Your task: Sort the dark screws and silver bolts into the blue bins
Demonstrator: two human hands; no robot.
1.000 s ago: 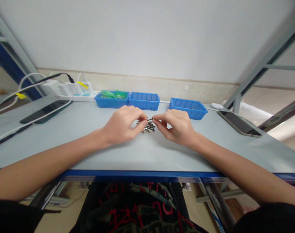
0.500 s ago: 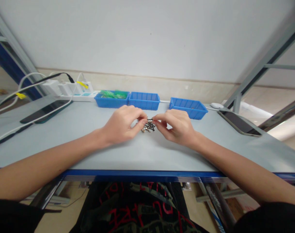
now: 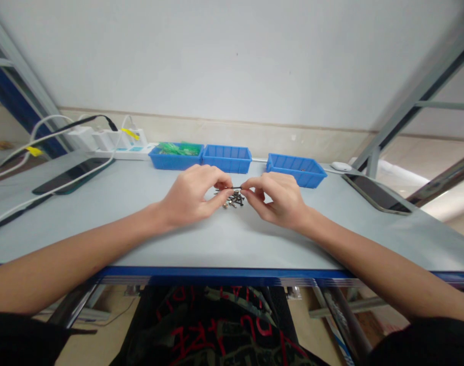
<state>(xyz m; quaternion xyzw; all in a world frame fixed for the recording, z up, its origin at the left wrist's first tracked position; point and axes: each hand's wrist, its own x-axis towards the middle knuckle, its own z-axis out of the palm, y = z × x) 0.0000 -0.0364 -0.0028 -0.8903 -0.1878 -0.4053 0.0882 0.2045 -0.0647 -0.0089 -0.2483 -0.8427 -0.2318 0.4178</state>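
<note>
Between my two hands a thin dark screw [image 3: 236, 188] lies level, pinched at both ends. My left hand [image 3: 196, 193] has thumb and forefinger closed on its left end. On the other end the fingertips of my right hand [image 3: 276, 197] are pinched together. Just below the fingers, a small pile of screws [image 3: 235, 199] rests on the grey tabletop, mostly dark with a few shiny silver or brassy pieces. My left fingers hide part of the pile. Whether a nut sits on the held screw is too small to tell.
Behind my hands stand a blue bin [image 3: 176, 161] with green plastic bags, a second blue bin [image 3: 227, 165] and a third blue bin [image 3: 296, 177]. A phone [image 3: 73, 175] with cables lies left, another phone [image 3: 375, 193] right. A power strip [image 3: 121, 152] sits at the back left.
My fingertips have moved slightly apart, so more of the dark screw shows between them. The pile and bins look the same.
</note>
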